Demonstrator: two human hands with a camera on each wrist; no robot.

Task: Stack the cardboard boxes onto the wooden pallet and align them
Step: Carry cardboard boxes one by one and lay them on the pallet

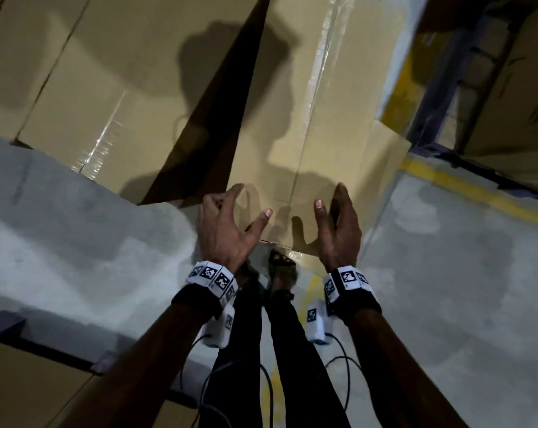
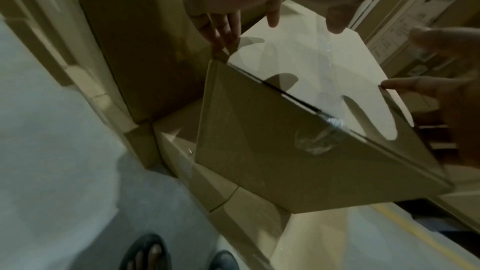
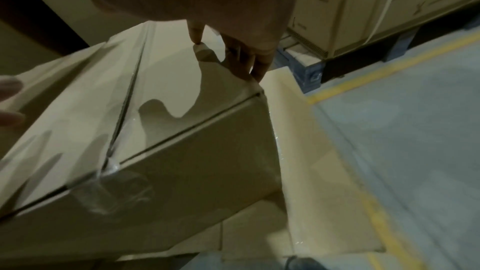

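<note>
Warehouse concrete floor [image 1: 446,273], stacked cartons behind: top cardboard box [image 1: 307,134] sits skewed on lower box [image 1: 394,168]; left hand [image 1: 227,223] & right hand [image 1: 338,227] spread, unclenched, fingertips at near corners. Alignment step; next, prob. nudge it square.

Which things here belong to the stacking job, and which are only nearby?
Job: top box, boxes beneath it, left hand, right hand.

Nearby: yellow floor line, blue pallet, printed cartons on it.
</note>
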